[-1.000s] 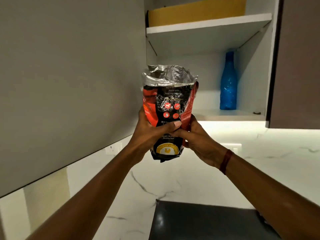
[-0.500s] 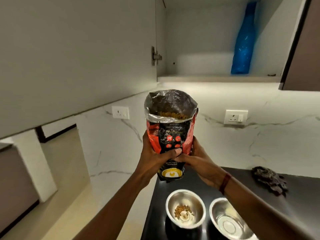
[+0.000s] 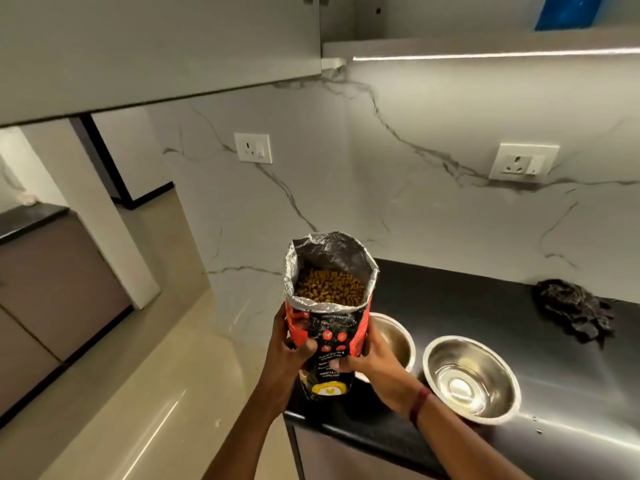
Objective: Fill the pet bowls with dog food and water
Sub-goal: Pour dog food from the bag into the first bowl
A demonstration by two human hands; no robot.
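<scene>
An open red and black dog food bag with a foil-lined mouth stands upright in both hands, brown kibble showing inside. My left hand grips its left side and my right hand grips its right side. Two steel bowls sit on the black counter. The left bowl is partly hidden behind the bag and my right hand. To the right, the other bowl shows a bare shiny bottom. The bag's base hovers over the counter's front left corner.
A dark crumpled cloth lies at the counter's back right. A blue bottle stands in the open upper cabinet. Two wall sockets sit on the marble backsplash. Left of the counter the floor drops away.
The bag came down from cabinet height to just above the counter, still held by both hands. The view tilted downward, bringing both bowls into sight; the left bowl is now hidden behind the bag.
</scene>
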